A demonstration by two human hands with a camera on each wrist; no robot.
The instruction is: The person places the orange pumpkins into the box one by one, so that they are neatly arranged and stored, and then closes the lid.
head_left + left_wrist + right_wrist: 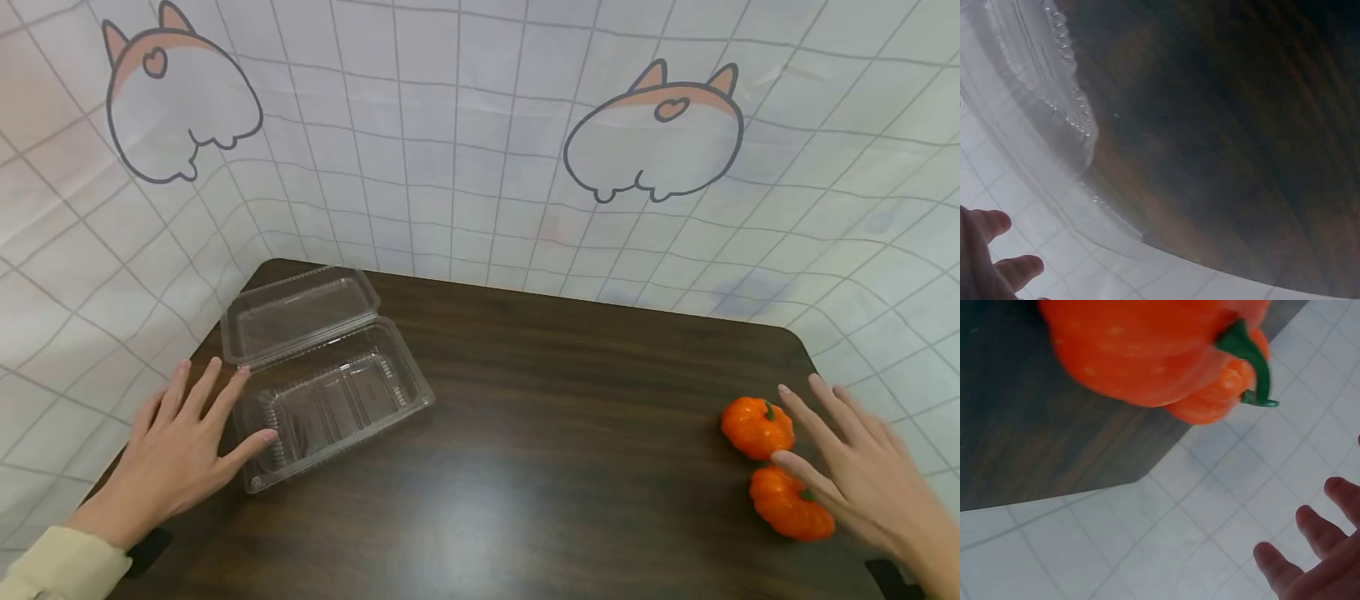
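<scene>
My left hand [176,442] is at the left with its fingers spread, overlapping the near left side of a clear plastic clamshell container [411,398] in the head view. The container lies with its lid [300,312] folded back toward the wall and nothing inside. At the right, my right hand [862,467], fingers extended and holding nothing, is beside two small orange pumpkins. The farther pumpkin [753,427] has a short green stem; the nearer pumpkin [787,504] is partly covered by my thumb. Both pumpkins show large in the right wrist view, the closer pumpkin [1135,350] overlapping the other.
A dark wood-grain table [540,433] carries everything. White grid-patterned cloth [465,150] with cartoon animal drawings stands behind the table and along both its sides. Dark bands [148,550] sit at my wrists.
</scene>
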